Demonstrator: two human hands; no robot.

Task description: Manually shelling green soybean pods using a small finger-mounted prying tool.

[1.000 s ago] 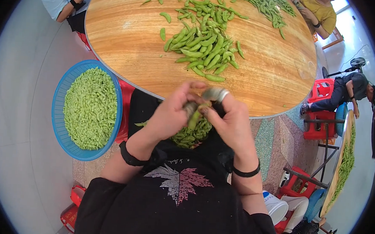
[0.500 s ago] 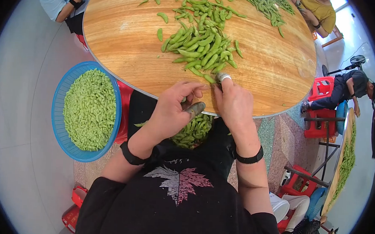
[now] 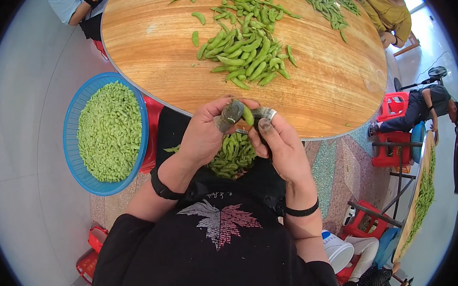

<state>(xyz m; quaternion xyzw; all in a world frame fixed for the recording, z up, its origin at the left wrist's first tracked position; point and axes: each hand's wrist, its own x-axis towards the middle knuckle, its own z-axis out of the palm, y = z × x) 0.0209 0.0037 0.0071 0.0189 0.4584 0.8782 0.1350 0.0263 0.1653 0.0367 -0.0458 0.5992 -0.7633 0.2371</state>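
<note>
A green soybean pod (image 3: pixel 248 115) is pinched between my two hands at the near edge of the round wooden table (image 3: pixel 155 61). My left hand (image 3: pixel 201 131) has a dark cover on its thumb, pressed against the pod. From the other side my right hand (image 3: pixel 287 148) grips the pod's end, with a pale band wrapped on one finger and a stained thumb. Beyond them lies a heap of soybean pods (image 3: pixel 249 53). Below my hands, in my lap, rests a pile of pods or hulls (image 3: pixel 233 159), partly hidden by my wrists.
At my left stands a blue basket (image 3: pixel 69 134) full of shelled green beans (image 3: pixel 109 131), next to a red stool (image 3: pixel 152 134). More pods (image 3: pixel 329 11) lie across the table. Other people sit around it and at a second table (image 3: pixel 415 204) on the right. A white bucket (image 3: pixel 339 255) stands at lower right.
My right hand has drawn back from the heap with a pod, turning toward my left hand. My left hand has closed on the pod too. The person at far right has shifted an arm.
</note>
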